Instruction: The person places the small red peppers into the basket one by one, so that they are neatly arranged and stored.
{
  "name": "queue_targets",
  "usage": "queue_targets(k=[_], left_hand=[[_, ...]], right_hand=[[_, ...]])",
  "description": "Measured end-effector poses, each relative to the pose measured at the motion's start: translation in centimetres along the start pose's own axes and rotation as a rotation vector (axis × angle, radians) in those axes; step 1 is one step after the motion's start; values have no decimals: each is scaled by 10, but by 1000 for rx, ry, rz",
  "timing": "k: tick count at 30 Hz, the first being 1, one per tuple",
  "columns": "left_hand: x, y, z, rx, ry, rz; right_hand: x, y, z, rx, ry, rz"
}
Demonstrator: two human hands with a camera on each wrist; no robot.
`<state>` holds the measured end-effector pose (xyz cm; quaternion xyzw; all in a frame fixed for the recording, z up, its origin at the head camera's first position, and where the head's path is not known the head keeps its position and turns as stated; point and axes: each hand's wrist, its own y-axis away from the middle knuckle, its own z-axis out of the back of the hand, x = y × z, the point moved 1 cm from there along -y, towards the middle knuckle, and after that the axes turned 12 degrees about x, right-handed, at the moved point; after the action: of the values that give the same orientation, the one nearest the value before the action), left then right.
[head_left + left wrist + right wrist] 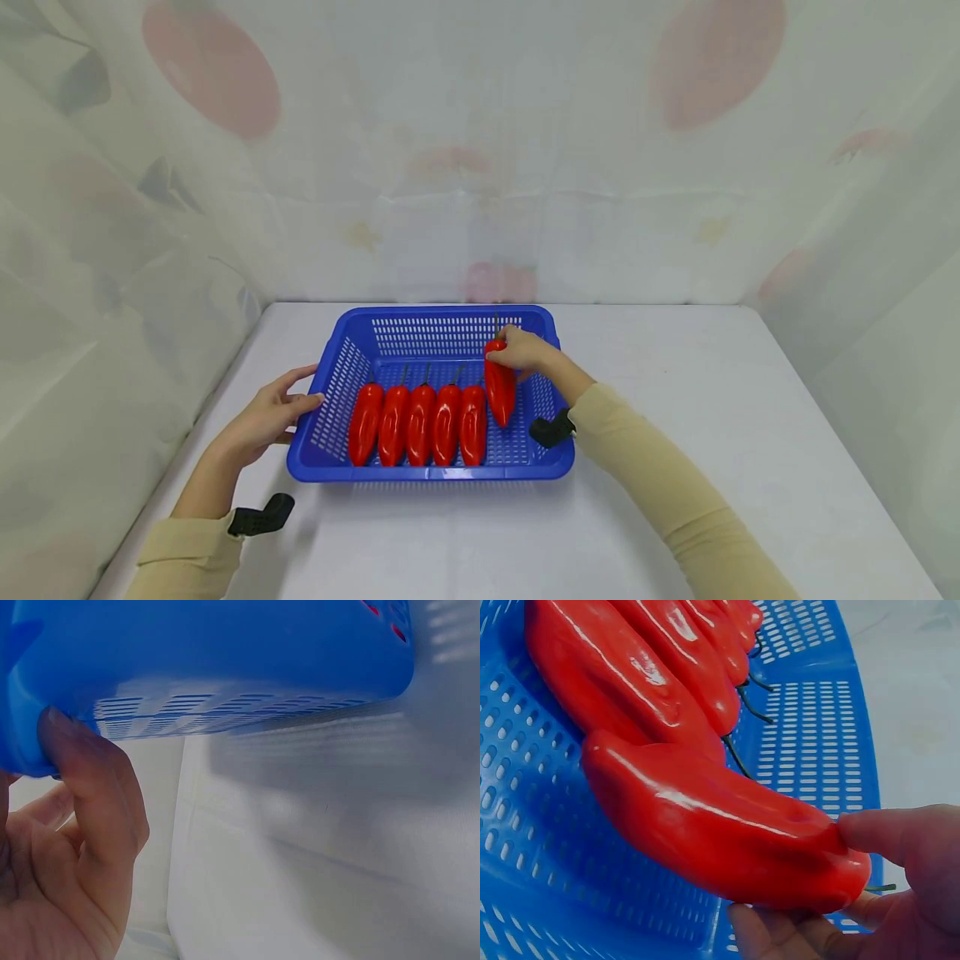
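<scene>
A blue plastic basket with slotted walls holds several shiny red peppers in a row, green stems toward the far wall. My right hand pinches one more red pepper near its stem end, thumb on one side and fingers beneath. That pepper hangs tilted over the basket's right part, beside the row, its tip close to the neighbouring pepper in the right wrist view. At the basket's left rim, my left hand grips the edge, thumb and fingers on it; in the left wrist view a finger curls against the blue rim.
The basket sits on a white table, near its far edge. A pale curtain with faint red prints hangs behind and along both sides. Black wrist mounts stick out from the sleeves, the right one overlapping the basket's right rim.
</scene>
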<state>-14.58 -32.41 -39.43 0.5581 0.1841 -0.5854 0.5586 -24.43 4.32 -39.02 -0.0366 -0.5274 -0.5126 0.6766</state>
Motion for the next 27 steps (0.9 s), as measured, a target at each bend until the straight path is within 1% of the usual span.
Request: queue_targets(k=[2, 11, 21, 25, 27], left_hand=[[0, 0, 0, 0, 0, 0], [-1, 0, 0, 3, 3, 6], [0, 0, 0, 2, 2, 16], [0, -1, 0, -3, -3, 17], [0, -1, -1, -6, -7, 17]], right_hand=[[-1, -1, -2, 7, -10, -15], [-7, -9, -9, 35, 7, -76], [-10, -12, -13, 74, 24, -140], [-16, -21, -15, 102, -4, -167], [-21, -27, -15, 128, -20, -160]])
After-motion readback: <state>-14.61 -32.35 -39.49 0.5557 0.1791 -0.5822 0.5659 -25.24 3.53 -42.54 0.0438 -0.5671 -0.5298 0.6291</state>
